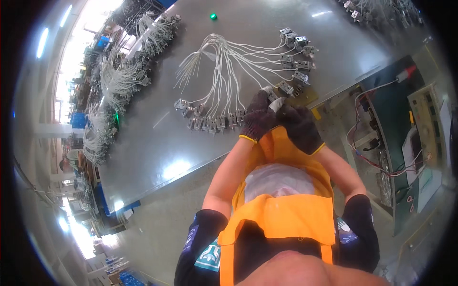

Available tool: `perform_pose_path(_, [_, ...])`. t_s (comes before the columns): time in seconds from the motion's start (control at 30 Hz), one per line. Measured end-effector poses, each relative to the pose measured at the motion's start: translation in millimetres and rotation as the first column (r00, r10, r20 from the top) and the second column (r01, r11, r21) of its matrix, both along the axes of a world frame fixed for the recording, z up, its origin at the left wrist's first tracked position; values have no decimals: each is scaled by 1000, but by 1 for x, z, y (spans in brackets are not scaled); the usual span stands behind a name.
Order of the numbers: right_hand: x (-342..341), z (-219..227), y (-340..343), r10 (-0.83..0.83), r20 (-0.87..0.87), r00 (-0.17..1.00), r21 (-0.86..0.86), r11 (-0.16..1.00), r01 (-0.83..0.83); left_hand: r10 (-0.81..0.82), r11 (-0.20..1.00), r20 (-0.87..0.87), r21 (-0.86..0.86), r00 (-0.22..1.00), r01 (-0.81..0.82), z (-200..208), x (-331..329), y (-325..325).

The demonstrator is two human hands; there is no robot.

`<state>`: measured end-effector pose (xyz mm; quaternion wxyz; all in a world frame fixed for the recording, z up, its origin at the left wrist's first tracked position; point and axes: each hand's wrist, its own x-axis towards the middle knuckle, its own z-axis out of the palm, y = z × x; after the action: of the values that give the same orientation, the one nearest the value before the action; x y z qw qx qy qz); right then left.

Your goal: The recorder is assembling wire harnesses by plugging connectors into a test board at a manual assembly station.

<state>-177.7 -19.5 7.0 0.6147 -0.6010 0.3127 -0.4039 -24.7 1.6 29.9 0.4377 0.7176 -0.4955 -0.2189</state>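
Observation:
A bundle of white wires (220, 45) fans out over the grey metal table, with small metal switch-like parts on many wire ends. One row of these parts (212, 123) curves left of my hands, and another group (300, 64) lies beyond them to the right. My left hand (255, 117), in a dark glove with a yellow cuff, is closed on one wired metal part (270, 93) at the table's near edge. Right beside it, my gloved right hand (301, 127) has its fingers curled in. A small whitish piece (277, 104) shows between both hands; which hand grips it is unclear.
The table (148, 138) has more wire bundles (119, 78) heaped along its left side and another (381, 12) at the far right. A green light (213, 16) sits at the back. To the right stands a dark panel (386, 119) with loose red and white cables.

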Motion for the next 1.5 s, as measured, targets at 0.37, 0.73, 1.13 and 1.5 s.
perform_pose_path(0.37, [8,28,14,57,244,968,654,727,-208,-114,993,269,23,956,112,6,7,7])
perform_pose_path(0.73, [23,-7,-19,163,300,940,116,972,-206,-43,975,-20,-221,999,38,34,-13,50])
perform_pose_path(1.13, [30,-17,-5,139,223,965,75,984,-159,37,995,792,30,610,-99,9,20,88])
perform_pose_path(1.5, [24,-10,-23,126,158,979,147,978,-150,9,965,774,159,633,-208,0,0,62])
